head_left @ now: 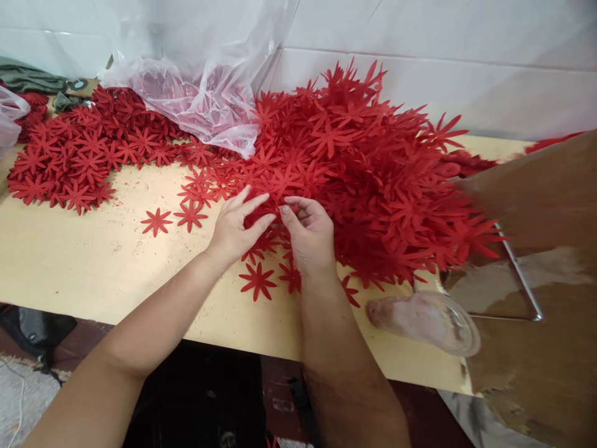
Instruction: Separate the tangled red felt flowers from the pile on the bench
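My left hand (237,225) reaches over the front of a big heap of red flower-shaped cutouts (373,168), its fingers spread and the thumb pointing right. Close beside it, my right hand (311,233) has its thumb and index finger pinched together on a red flower cutout (288,208), mostly hidden by the fingers. Below the hands lies a single loose red cutout (257,281) with narrow pointed petals. Two more loose cutouts rest left of my left hand, one of them (156,222) apart from the heap.
A flatter pile of red cutouts (69,149) covers the table's left back. Behind stands a clear plastic bag (200,106) against the white tiled wall. A clear plastic cup (433,320) lies on its side at the front right, near brown cardboard (545,298) and a metal rod (520,274).
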Demonstrator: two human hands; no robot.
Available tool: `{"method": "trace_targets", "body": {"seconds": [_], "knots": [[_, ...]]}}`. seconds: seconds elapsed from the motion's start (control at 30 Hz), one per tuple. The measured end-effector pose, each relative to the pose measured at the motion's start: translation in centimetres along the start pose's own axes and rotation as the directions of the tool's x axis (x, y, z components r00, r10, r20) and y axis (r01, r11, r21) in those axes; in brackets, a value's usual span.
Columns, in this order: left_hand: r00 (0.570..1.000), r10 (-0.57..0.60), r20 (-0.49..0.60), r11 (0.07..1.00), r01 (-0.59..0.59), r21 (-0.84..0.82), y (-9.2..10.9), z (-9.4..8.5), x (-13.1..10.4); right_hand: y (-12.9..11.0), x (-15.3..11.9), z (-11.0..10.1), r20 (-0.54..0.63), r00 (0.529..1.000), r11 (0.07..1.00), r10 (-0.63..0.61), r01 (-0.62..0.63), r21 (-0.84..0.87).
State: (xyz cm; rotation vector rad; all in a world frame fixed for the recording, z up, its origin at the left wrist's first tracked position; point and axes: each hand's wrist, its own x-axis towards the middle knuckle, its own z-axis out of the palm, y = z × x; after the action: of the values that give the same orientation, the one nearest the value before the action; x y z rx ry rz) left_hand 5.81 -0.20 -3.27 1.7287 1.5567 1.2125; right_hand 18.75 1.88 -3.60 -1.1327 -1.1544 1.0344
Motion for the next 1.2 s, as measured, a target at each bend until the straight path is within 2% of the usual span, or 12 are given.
{"method": "trace_targets", "body": {"seconds": [0.1, 0.23, 0.3, 0.43, 0.57, 0.73, 0.87, 0.97, 1.03, 1.13, 1.2], "knots": [[0.999, 0.042, 0.001, 0.999, -0.042, 0.023, -0.3, 0.7, 0.0, -0.2, -0.3, 0.2, -0.003, 1.0, 1.0, 0.015, -0.015, -0.005], [0.989, 0.115, -0.091, 0.993, -0.113, 0.022, -0.8, 1.0, 0.2, -0.5, -0.8, 0.6, 0.057, 0.997, 0.998, 0.058, -0.06, 0.033], [0.984, 0.112, -0.137, 0.993, -0.114, -0.014, -0.9, 0.9, 0.3, -0.6, -0.9, 0.7, 0.095, 0.992, 0.994, 0.082, -0.089, 0.07], [0.99, -0.066, -0.124, 0.959, 0.029, -0.283, -0.8, 1.1, 0.4, -0.8, -0.9, 0.7, 0.12, 0.988, 0.99, 0.1, -0.11, 0.082], [0.977, -0.213, -0.025, 0.82, 0.165, -0.548, -0.4, 1.2, 0.6, -0.8, -0.7, 0.5, 0.077, 0.995, 0.996, 0.07, -0.074, 0.046], [0.958, -0.268, 0.1, 0.708, 0.267, -0.654, 0.0, 0.7, 0.5, -0.4, -0.5, 0.2, 0.087, 0.996, 1.0, 0.019, -0.02, 0.014], [0.945, -0.306, 0.113, 0.681, 0.3, -0.668, -0.2, 0.8, 0.6, -0.6, -0.7, 0.3, 0.14, 0.99, 0.999, -0.007, 0.012, -0.033], [0.939, -0.318, 0.134, 0.7, 0.327, -0.634, -0.2, 1.1, 0.5, -0.7, -0.9, 0.4, 0.208, 0.978, 1.0, -0.016, 0.018, -0.007], [0.94, -0.3, 0.159, 0.752, 0.336, -0.567, -0.1, 1.2, 0.3, -0.5, -1.0, 0.4, 0.232, 0.972, 0.999, -0.035, 0.036, 0.001], [0.962, -0.226, 0.154, 0.876, 0.27, -0.4, 0.1, 0.7, 0.3, 0.2, -0.5, 0.0, 0.109, 0.992, 0.997, -0.064, 0.068, -0.034], [0.985, -0.159, 0.073, 0.959, 0.172, -0.226, 0.2, -0.6, 0.4, 0.7, 0.0, -0.6, -0.041, 0.994, 0.992, -0.099, 0.096, -0.076]]}}
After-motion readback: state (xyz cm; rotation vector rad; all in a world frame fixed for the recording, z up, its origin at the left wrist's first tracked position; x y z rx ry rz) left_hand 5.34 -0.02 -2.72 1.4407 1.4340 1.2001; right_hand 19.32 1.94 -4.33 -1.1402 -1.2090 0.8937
